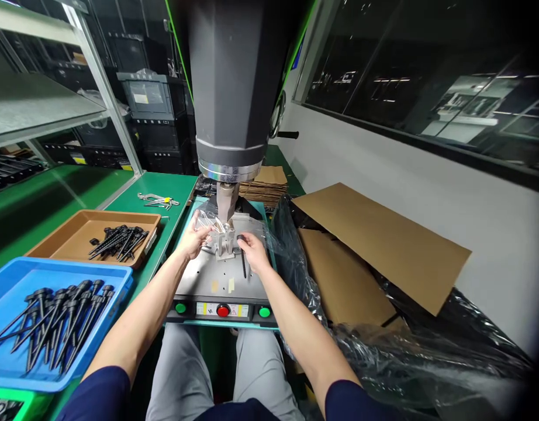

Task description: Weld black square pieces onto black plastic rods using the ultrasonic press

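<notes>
A large grey press head (230, 88) hangs over a metal fixture (224, 244) on a grey machine plate (234, 285). My left hand (194, 237) is at the fixture's left side, its fingers closed on thin white strands (210, 222). Right of the fixture, my right hand (253, 250) pinches the top of a black rod (244, 264), which points down toward the plate. Clear plastic film (256, 229) lies behind the hands.
Black rods fill a blue tray (124, 282) and lie in a brown tray (153, 225) at left. Red and green buttons line the machine's front edge. Cardboard sheets (383, 240) and plastic wrap (296, 275) lie at right. Hex keys (158, 200) rest on the green table.
</notes>
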`<state>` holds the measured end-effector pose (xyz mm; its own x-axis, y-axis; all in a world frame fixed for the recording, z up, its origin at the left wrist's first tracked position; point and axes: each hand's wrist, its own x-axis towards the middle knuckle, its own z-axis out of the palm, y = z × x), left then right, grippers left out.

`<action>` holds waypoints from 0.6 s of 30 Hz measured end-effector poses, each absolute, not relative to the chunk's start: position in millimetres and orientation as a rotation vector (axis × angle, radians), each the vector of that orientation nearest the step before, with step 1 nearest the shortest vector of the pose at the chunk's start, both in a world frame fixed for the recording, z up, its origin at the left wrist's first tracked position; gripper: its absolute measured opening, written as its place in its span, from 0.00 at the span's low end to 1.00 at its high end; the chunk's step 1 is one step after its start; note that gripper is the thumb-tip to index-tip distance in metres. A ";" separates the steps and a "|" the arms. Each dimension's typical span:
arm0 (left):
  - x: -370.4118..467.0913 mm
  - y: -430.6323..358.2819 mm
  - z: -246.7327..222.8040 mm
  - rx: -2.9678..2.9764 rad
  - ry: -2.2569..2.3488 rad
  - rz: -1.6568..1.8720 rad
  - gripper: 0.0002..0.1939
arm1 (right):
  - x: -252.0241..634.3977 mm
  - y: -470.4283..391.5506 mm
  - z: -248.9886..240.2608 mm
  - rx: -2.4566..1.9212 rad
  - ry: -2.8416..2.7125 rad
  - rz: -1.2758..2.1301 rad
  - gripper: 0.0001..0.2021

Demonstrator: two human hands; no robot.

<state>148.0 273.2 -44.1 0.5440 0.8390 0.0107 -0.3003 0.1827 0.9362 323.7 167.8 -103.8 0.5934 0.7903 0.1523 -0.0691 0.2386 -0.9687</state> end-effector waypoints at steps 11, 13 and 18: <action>152.0 275.1 -22.7 0.788 0.678 0.818 0.32 | 302.5 176.9 -75.8 -1.106 -0.797 0.574 0.17; 154.5 275.0 -16.0 0.660 0.701 0.763 0.22 | 301.2 182.0 -71.4 -1.108 -0.827 0.545 0.17; 156.2 275.9 -3.0 0.548 0.759 0.702 0.18 | 303.7 200.2 -63.0 -1.188 -0.873 0.559 0.16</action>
<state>156.2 275.9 -3.0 0.5241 0.7374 -0.4261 -0.3668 0.6470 0.6685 303.7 200.2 -63.0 0.5647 0.7745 0.2849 0.0651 0.3024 -0.9510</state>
